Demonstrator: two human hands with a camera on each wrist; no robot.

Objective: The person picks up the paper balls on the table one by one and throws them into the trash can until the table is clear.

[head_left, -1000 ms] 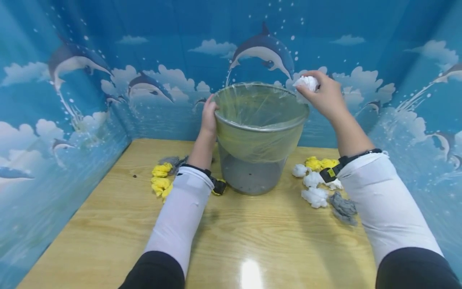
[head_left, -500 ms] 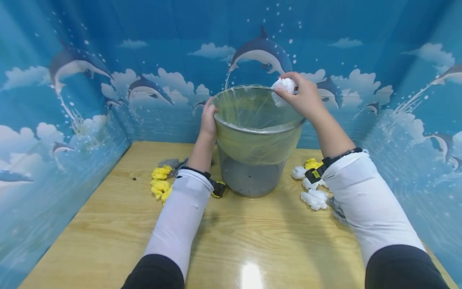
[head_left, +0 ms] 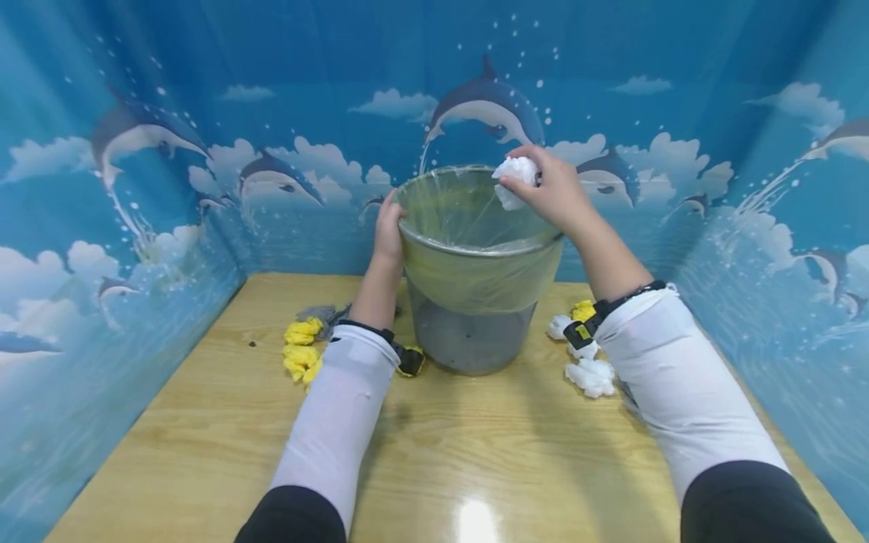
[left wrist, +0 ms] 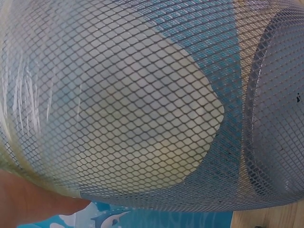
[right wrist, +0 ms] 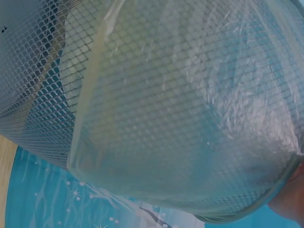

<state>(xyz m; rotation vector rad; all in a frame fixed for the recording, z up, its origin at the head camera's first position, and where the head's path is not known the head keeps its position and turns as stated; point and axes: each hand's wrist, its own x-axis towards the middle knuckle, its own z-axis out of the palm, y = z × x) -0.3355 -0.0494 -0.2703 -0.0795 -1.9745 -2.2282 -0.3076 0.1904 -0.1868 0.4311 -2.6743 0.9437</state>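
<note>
- While the left hand (head_left: 389, 230) grips the left side of the bin (head_left: 471, 339) at its rim, as it did a second ago, the right hand (head_left: 558, 190) pinches a white ball (head_left: 514, 181).
- The ball, outside the rim's right side a second ago, now shows over the right part of the bin's mouth, inside the rim's outline.
- The hands are apart, one on each side of the mouth.
- The bin stands upright on the table (head_left: 434, 460); the liner (head_left: 478, 279) remains folded down over its outside.
- At left, the yellow balls (head_left: 302, 332) and grey balls (head_left: 317, 312) lie as before.
- At right, the white balls (head_left: 591, 377) stay on the table, but the right sleeve (head_left: 682, 385), having swung inward, now hides most of the grey one beside them.
</note>
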